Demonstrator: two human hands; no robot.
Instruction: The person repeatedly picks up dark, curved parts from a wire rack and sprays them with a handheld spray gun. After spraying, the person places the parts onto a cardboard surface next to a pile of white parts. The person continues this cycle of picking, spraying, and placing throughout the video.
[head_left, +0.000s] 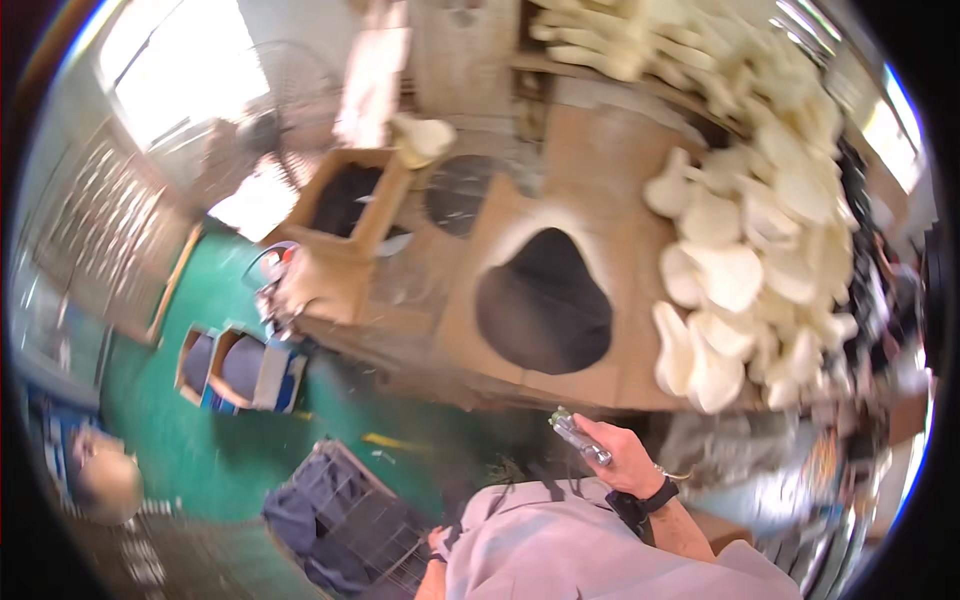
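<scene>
One dark pad lies flat on cardboard; foam right of the pad is piled, seemingly unworked. Below the pad, the right hand grips a silver tool; farther below-left, the left hand is too hidden to judge.

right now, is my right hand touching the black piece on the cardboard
No, your right hand holds a shiny object, with a visible gap between them and the black piece.

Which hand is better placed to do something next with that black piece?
Probably the right hand: it's nearer the black piece and holds a silver tool. The left hand is lower, partly hidden beside the basket.
</scene>
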